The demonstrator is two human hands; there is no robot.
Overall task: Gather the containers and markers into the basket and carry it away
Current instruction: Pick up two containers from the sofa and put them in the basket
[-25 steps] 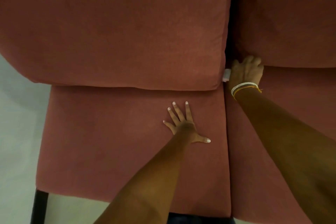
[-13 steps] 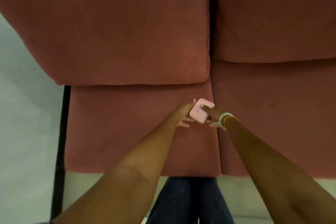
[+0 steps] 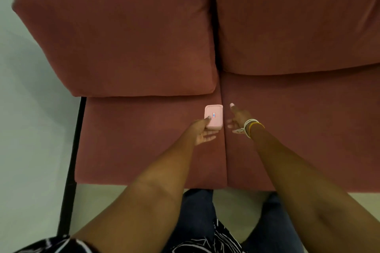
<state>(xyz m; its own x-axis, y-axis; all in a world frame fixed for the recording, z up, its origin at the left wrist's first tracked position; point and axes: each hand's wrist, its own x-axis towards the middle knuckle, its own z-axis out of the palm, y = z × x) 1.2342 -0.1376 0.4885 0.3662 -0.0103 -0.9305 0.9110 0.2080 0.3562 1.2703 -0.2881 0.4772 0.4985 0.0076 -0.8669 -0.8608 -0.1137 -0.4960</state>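
A small pink rectangular container (image 3: pixel 213 116) with a tiny label on its lid is held over the red sofa seat (image 3: pixel 144 146), close to the seam between the two seat cushions. My left hand (image 3: pixel 202 131) grips it from below and at its near left corner. My right hand (image 3: pixel 239 119) hovers just to the right of it with fingers spread and holds nothing; white and yellow bands circle that wrist. No basket or markers are in view.
Two large red back cushions (image 3: pixel 127 35) (image 3: pixel 298 18) lean at the rear of the sofa. A black frame leg (image 3: pixel 71 166) runs down the sofa's left side, with pale floor (image 3: pixel 30 129) beyond. My legs stand at the front edge.
My right hand pulled the pink container out of the gap between the cushions, passed it to my left hand and let go. The view has drawn back from the sofa.
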